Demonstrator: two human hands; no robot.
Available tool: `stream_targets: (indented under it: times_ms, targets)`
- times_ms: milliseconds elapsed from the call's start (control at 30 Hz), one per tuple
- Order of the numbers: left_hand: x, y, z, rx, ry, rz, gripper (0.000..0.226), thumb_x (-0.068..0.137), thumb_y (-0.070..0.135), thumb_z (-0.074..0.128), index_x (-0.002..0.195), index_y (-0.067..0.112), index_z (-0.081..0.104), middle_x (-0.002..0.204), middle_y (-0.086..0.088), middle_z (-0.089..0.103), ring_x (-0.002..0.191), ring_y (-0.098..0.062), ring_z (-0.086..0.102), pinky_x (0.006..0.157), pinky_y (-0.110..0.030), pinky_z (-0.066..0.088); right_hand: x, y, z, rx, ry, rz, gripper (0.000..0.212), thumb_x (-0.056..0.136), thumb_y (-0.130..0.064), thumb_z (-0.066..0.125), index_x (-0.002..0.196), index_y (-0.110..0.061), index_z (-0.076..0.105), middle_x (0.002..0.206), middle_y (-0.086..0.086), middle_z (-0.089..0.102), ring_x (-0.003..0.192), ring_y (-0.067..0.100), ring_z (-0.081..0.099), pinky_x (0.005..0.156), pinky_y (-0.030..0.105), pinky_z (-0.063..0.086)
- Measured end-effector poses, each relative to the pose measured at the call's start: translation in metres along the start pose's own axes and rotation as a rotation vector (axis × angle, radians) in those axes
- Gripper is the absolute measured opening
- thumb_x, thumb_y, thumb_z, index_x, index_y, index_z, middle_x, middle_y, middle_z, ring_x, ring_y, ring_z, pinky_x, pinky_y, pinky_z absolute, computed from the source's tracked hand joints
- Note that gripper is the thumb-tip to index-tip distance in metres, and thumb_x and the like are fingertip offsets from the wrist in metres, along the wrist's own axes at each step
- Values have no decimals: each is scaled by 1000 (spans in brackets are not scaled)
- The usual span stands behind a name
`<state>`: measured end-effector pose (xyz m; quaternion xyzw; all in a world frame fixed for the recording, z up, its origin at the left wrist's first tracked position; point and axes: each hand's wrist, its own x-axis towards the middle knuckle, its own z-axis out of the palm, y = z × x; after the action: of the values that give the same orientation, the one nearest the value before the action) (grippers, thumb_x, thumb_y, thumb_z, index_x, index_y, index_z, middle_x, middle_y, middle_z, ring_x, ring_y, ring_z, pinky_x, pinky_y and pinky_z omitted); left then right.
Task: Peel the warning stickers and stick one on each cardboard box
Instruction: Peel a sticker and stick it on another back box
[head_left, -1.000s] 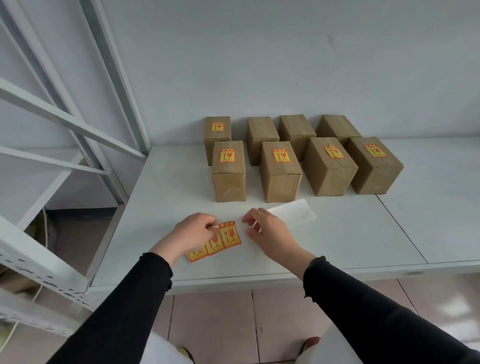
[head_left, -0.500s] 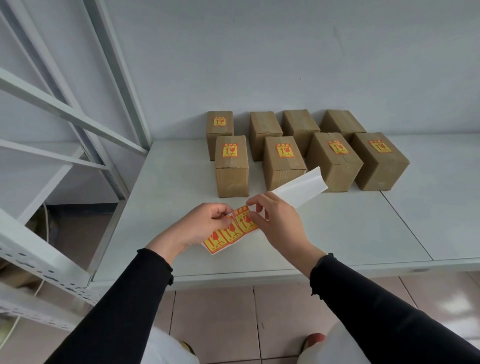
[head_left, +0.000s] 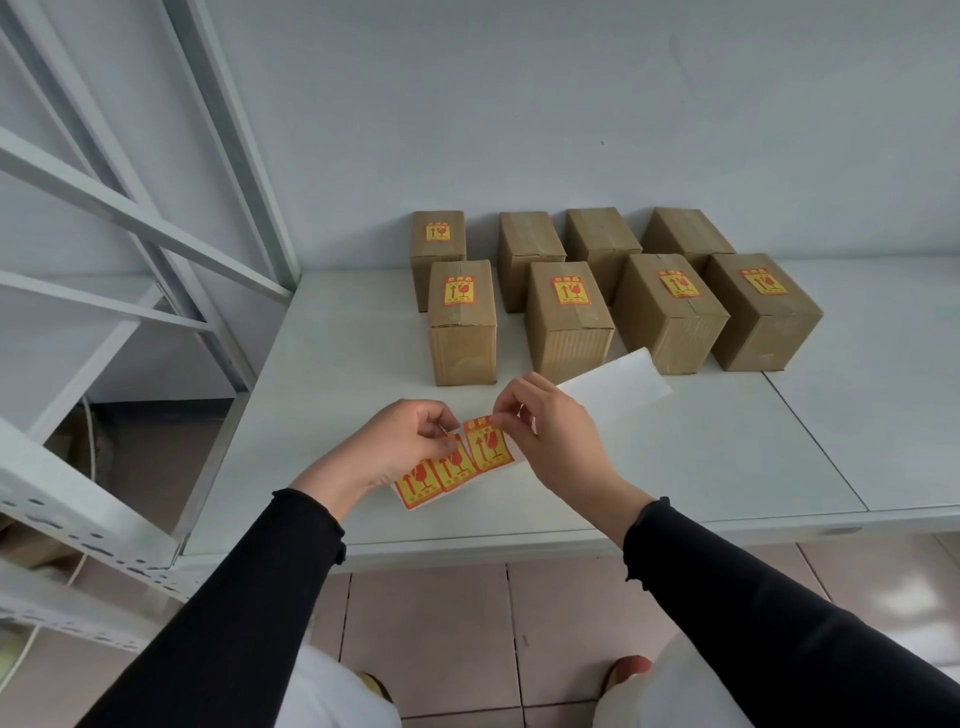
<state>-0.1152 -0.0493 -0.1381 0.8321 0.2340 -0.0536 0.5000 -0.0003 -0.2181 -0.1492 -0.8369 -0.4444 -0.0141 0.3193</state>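
Several brown cardboard boxes stand in two rows on the white table (head_left: 727, 467). The front-row boxes (head_left: 462, 322) carry yellow-and-red warning stickers on top, as does the back-left box (head_left: 437, 244). Three back-row boxes (head_left: 530, 244) have bare tops. I hold a sticker strip (head_left: 452, 467) above the table's near part. My left hand (head_left: 400, 447) pinches its upper edge. My right hand (head_left: 550, 436) pinches the top corner of the rightmost sticker (head_left: 488, 447). The strip's bare white backing (head_left: 618, 384) sticks out past my right hand.
A white metal shelf frame (head_left: 156, 239) with slanted bars stands at the left, close to the table's left edge. A pale wall rises right behind the boxes. Tiled floor (head_left: 431, 623) and my shoes show below the table's front edge.
Both hands have lifted the sticker strip off the table. My right hand's fingertips have moved onto the top corner of the rightmost sticker.
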Motion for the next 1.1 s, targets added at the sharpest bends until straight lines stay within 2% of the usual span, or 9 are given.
stream_targets:
  times_ms: [233, 333, 367, 467, 667, 767, 900, 967, 1100]
  targets:
    - [7, -17, -8, 308, 114, -32, 8, 87, 19, 73, 89, 26, 70, 89, 7, 72, 88, -19, 70, 81, -39, 57, 2, 5, -9, 238, 3, 126, 13, 92, -21, 68, 81, -21, 61, 89, -7, 64, 75, 4, 56, 61, 11, 39]
    - [2, -13, -8, 403, 209, 31, 21, 85, 32, 75, 105, 32, 66, 101, 12, 62, 98, -14, 59, 87, -38, 52, 6, 8, -14, 282, 43, 163, 14, 92, -21, 68, 80, -22, 61, 87, -7, 66, 76, 4, 57, 60, 10, 39]
    - [0, -8, -7, 381, 245, 77, 22, 86, 34, 74, 107, 33, 66, 104, 13, 62, 99, -11, 57, 86, -34, 50, 8, 9, -16, 289, 63, 163, 13, 92, -22, 68, 81, -21, 62, 86, -8, 66, 76, 5, 57, 60, 11, 39]
    - [-9, 12, 0, 72, 309, 187, 8, 91, 29, 70, 99, 28, 72, 98, 12, 69, 92, -7, 61, 78, -24, 49, 16, 10, -26, 301, 127, 132, 10, 92, -20, 67, 83, -18, 64, 85, -7, 65, 77, 7, 57, 62, 12, 40]
    - [-16, 50, 7, -187, 317, 264, 13, 88, 33, 73, 90, 20, 74, 86, 1, 70, 79, -6, 60, 73, -22, 47, 31, -1, -56, 334, 231, 40, 10, 92, -18, 67, 83, -20, 63, 85, -4, 64, 79, 12, 57, 65, 20, 46]
    - [-11, 66, 2, -223, 331, 316, 12, 85, 27, 77, 89, 16, 75, 88, -7, 72, 77, -11, 60, 74, -28, 48, 40, -5, -72, 355, 257, 3, 11, 91, -17, 68, 82, -19, 63, 84, -5, 63, 79, 14, 56, 66, 24, 46]
    - [0, 86, -7, -196, 329, 355, 7, 84, 23, 78, 88, 16, 76, 89, -10, 73, 78, -14, 60, 75, -31, 49, 55, -5, -91, 374, 296, -30, 9, 91, -15, 69, 83, -15, 64, 85, -5, 63, 75, 8, 55, 65, 19, 44]
    - [7, 98, -12, -178, 337, 369, 4, 85, 21, 78, 85, 17, 76, 88, -8, 73, 78, -13, 61, 76, -30, 50, 64, -2, -98, 387, 304, -28, 8, 91, -15, 68, 84, -13, 64, 82, -5, 64, 71, 4, 52, 64, 16, 41]
    - [32, 128, -28, -150, 343, 377, 7, 87, 21, 76, 86, 14, 75, 82, -1, 70, 75, -5, 58, 73, -22, 46, 97, 6, -118, 398, 286, 3, 11, 94, -17, 64, 88, -8, 65, 77, -1, 65, 65, 6, 52, 61, 21, 43]
